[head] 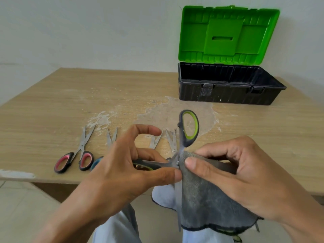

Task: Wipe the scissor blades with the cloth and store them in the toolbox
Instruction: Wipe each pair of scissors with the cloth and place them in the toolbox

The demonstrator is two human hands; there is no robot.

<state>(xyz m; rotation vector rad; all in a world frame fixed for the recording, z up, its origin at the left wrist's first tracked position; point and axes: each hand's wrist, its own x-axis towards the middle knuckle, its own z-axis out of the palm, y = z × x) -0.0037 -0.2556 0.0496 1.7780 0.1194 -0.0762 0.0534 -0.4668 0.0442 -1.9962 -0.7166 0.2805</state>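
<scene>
On my feed I count five pairs of scissors, one cloth and one toolbox. Both forearms reach in over the lap. The left hand (pixel 122 165) curls round one handle of the spread grey-and-green steel scissors (pixel 175 163), held at the near edge of the wooden table (pixel 70 102). The right hand (pixel 236 172) pinches the grey towelling cloth (pixel 210 199) over one blade. A pink-handled pair (pixel 82 148), a blue-handled pair (pixel 96 163) and two part-hidden pairs lie on the table. The black plastic toolbox (pixel 228 95) stands far right with its green lid up.

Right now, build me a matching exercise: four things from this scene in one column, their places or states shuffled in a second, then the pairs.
1 toolbox
2 pink-handled scissors
3 cloth
4 green-handled scissors

A gripped by the left hand, blades apart
B flat near the table's front edge
C pinched by the right hand
D open, lid raised

Pairs: 1-D, 2-B, 3-C, 4-A
</scene>
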